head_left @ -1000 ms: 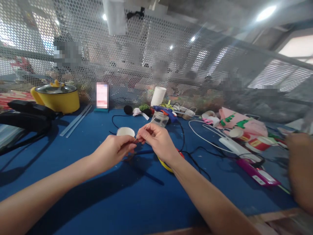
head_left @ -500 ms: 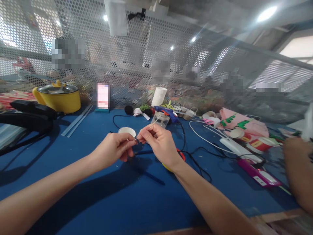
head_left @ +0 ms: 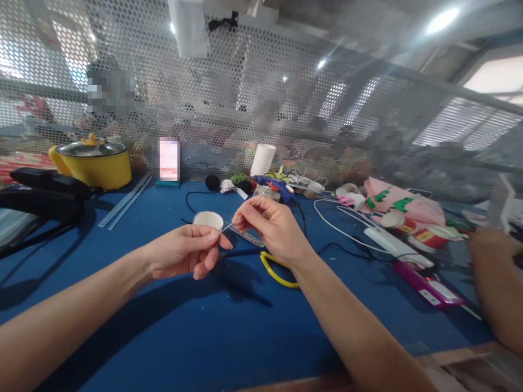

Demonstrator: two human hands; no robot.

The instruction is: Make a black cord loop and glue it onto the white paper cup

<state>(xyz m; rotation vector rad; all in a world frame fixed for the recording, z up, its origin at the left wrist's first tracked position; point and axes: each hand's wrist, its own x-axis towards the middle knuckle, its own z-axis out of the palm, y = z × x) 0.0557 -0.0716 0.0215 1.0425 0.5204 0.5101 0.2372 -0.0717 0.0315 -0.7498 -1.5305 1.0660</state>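
Above the blue tabletop [head_left: 196,332], my left hand [head_left: 183,251] pinches a thin, light-coloured wire [head_left: 230,224] between thumb and forefinger, its other fingers loosely curled. My right hand [head_left: 274,226] pinches the same wire a short way off, and a thin end sticks up past its fingertips. Just behind the fingers stands a round, white container [head_left: 207,219]. Below my right wrist lies a tool with a yellow loop handle [head_left: 281,279], partly covered by the forearm. A clear jar [head_left: 265,193] and a blue glue gun [head_left: 274,186] sit beyond my right hand.
A yellow electric pot [head_left: 98,169] and a black stand-like object [head_left: 44,198] are at left. A lit phone [head_left: 169,159] stands before the perforated metal screen [head_left: 220,71]. Cables and a purple power strip [head_left: 427,287] lie at right, near another person's arm [head_left: 492,277].
My hands have drawn slightly apart, baring more wire between the fingertips. My left hand has shifted left and turned, its lower fingers looser. More of the yellow handle shows. The view has shifted slightly.
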